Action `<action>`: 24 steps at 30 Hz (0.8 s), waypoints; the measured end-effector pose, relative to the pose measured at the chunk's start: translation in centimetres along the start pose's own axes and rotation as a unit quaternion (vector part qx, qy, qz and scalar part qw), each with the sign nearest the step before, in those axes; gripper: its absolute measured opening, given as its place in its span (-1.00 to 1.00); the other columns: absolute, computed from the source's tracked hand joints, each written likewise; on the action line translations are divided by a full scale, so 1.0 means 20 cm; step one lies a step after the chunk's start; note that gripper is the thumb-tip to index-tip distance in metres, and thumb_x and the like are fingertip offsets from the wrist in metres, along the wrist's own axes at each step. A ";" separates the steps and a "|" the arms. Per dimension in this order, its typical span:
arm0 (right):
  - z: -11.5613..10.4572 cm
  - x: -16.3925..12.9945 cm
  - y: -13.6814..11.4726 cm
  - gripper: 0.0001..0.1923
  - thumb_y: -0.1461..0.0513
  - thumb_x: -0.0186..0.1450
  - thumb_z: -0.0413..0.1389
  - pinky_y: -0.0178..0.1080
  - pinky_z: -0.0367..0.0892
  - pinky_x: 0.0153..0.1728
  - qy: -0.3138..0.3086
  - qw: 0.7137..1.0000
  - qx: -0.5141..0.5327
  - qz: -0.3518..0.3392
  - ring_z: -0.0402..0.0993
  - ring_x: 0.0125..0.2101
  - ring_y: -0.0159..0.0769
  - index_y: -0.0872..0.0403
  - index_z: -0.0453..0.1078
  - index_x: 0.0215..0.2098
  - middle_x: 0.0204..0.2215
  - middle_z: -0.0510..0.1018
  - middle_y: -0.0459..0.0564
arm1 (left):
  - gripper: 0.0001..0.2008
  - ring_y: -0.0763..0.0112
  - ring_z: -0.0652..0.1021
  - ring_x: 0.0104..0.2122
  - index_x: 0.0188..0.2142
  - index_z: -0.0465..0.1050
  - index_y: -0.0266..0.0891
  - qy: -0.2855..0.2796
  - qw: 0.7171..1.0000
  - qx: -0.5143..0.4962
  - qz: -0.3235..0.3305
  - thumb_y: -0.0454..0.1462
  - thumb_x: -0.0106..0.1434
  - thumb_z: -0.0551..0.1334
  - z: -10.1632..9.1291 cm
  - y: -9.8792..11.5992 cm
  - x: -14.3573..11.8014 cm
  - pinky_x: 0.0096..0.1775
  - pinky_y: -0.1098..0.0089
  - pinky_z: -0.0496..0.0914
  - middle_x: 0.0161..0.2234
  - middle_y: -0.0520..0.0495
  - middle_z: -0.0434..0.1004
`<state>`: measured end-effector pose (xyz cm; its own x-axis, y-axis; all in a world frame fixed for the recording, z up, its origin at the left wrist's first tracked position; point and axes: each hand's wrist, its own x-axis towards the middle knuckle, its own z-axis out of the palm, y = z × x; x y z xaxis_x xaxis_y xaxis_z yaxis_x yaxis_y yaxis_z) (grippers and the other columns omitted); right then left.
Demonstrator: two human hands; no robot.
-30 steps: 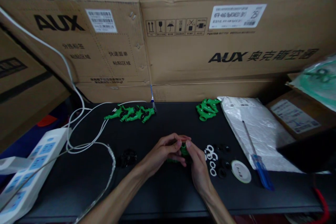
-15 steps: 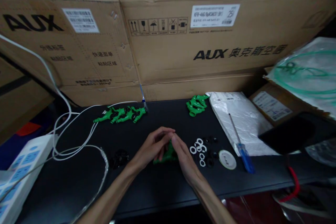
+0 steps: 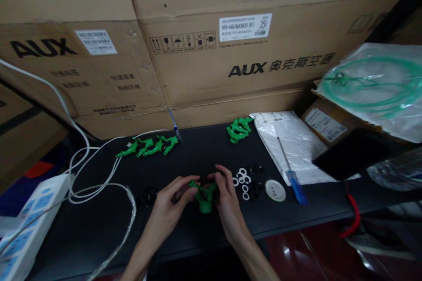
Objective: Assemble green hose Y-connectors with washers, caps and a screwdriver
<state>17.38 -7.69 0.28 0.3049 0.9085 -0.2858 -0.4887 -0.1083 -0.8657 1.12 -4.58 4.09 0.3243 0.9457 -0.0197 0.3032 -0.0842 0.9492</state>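
Both my hands hold one green plastic fitting [image 3: 204,195] just above the black table [image 3: 204,149]. My left hand [image 3: 169,199] grips its left arm with thumb and fingers. My right hand [image 3: 227,199] clasps its right side. One open end of the fitting points toward me. To the right of my right hand lie white rings [image 3: 242,180] and small black rings [image 3: 255,191]. A pile of black parts [image 3: 147,195] sits left of my left hand.
A row of assembled green fittings [image 3: 148,145] lies at the back left, a heap of green fittings [image 3: 239,128] at the back centre. A round white lid [image 3: 275,190], a blue-handled screwdriver [image 3: 292,173], a white plastic bag [image 3: 290,140], white cables [image 3: 99,171], a power strip [image 3: 26,224]. Cardboard boxes [image 3: 231,52] wall the back.
The view has swung to the right and down. My hands have drawn back toward me and turned the green fitting, so its open end now shows between them.
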 end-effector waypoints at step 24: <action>-0.56 -0.35 0.02 -0.61 -0.04 0.42 0.09 -0.26 0.39 0.06 -0.108 0.981 -0.160 0.009 0.56 -0.02 -0.19 -0.02 0.49 0.06 0.01 0.62 0.07 | -0.78 0.29 0.58 -0.14 0.00 0.56 -0.23 -0.175 0.930 0.253 0.203 -0.26 0.47 0.17 0.47 -0.02 0.20 -0.10 0.34 0.46 -0.10 -0.12 0.53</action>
<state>24.22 -18.65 -2.69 0.1020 0.9659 -0.2379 -0.1996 -0.2144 -0.9561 10.61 -3.70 0.61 0.7483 0.6518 0.1234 0.4459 -0.6320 0.6338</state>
